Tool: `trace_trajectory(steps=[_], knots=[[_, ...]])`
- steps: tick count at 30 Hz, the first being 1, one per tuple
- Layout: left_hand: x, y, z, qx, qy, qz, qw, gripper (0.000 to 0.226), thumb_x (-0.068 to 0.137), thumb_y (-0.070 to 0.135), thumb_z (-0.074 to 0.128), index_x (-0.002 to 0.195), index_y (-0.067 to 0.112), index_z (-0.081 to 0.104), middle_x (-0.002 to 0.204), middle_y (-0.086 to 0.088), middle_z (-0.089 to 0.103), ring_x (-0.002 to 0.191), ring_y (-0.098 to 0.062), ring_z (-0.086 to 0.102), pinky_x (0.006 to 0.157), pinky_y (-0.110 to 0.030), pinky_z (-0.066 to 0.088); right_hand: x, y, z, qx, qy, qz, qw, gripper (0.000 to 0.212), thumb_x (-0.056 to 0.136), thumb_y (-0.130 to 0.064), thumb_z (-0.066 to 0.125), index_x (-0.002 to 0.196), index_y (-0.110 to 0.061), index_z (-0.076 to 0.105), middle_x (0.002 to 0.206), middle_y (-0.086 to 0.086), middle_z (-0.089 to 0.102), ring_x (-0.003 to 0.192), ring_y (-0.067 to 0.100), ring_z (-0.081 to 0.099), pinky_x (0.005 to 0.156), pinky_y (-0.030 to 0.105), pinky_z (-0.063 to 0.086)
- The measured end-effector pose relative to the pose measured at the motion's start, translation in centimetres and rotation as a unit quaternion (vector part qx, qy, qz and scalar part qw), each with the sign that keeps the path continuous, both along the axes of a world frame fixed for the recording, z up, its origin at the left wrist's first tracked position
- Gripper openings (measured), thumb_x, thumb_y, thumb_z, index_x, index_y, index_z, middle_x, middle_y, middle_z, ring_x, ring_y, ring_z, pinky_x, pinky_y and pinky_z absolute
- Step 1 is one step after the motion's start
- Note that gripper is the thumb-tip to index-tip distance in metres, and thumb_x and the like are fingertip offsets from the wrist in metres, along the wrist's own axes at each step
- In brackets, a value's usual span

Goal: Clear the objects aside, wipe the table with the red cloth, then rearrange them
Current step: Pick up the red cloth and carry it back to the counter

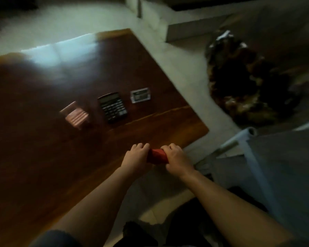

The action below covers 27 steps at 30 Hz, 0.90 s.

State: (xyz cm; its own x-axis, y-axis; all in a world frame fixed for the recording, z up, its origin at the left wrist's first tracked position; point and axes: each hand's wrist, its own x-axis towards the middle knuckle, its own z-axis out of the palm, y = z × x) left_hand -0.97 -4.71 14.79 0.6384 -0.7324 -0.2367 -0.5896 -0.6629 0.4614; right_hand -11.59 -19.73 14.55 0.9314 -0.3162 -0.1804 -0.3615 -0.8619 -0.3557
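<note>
A folded red cloth (157, 156) lies at the near edge of the dark wooden table (43, 122). My left hand (136, 158) presses on its left end and my right hand (177, 160) grips its right end. Farther out on the table three objects stand in a row: a small wooden slatted chair-like stand (75, 114) on the left, a black calculator (112, 107) in the middle, and a small clear card holder (141, 95) on the right. The picture is dim and a little blurred.
The table's right edge and near corner (206, 130) border a pale floor. A dark carved root-like piece (243, 77) stands on the floor to the right. A pale chair frame (246, 139) and grey seat are at the near right. Glare lies on the table's far part.
</note>
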Motion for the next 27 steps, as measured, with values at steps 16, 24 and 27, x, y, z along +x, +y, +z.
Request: trace_trajectory(steps=[16,24,27], knots=[[-12.7,-40.4,10.2,-0.09,-0.086,-0.286,0.95,0.044,0.075,0.031,0.069,0.113,0.03,0.046,0.104,0.005,0.05,0.1,-0.02,0.051,0.085,-0.04,0.048,-19.5,-32.5,9.7,-0.022,-0.115,-0.283,0.952,0.045,0.082,-0.016,0.065,0.126,-0.015,0.053,0.123,0.01,0.051,0.106,0.032,0.055,0.086,0.043,0.05],[-22.9,-55.1,11.1,-0.038,-0.109,-0.442,0.889,0.046,0.079,0.04,0.064,0.119,0.022,0.051,0.118,-0.006,0.054,0.108,-0.029,0.053,0.084,-0.039,0.046,-30.4,-40.3,10.1,-0.022,-0.089,-0.459,0.884,0.042,0.084,-0.021,0.062,0.125,-0.014,0.056,0.127,0.011,0.052,0.114,0.031,0.054,0.089,0.041,0.048],[-25.4,-59.1,9.9,-0.035,-0.108,-0.49,0.864,0.042,0.081,0.036,0.062,0.118,0.02,0.052,0.123,-0.008,0.055,0.111,-0.03,0.051,0.085,-0.04,0.046,-32.4,-42.0,8.8,-0.017,-0.104,-0.52,0.847,0.037,0.084,-0.022,0.059,0.121,-0.017,0.06,0.12,0.009,0.056,0.109,0.029,0.055,0.087,0.041,0.049]])
